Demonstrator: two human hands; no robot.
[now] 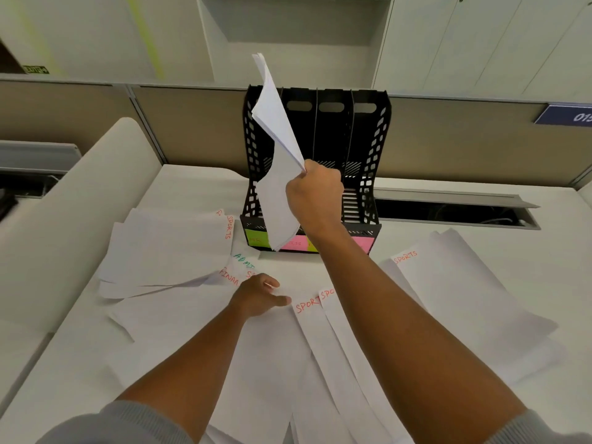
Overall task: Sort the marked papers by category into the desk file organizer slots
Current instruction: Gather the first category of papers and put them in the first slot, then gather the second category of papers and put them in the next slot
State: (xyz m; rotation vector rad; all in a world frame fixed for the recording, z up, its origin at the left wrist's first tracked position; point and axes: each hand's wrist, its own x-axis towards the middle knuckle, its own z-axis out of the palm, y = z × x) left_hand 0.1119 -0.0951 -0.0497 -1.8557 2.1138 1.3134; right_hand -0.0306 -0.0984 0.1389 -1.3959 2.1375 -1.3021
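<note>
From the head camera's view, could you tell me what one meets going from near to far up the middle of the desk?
Left hand resting on the spread papers → right hand holding up a sheaf of papers → black file organizer → partition wall.

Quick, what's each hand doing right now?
Left hand: open, fingers resting on the papers on the desk.
Right hand: gripping a stack of papers raised before the file organizer.

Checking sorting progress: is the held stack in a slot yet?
Not yet. The right hand holds the paper stack raised before the organizer.
</note>
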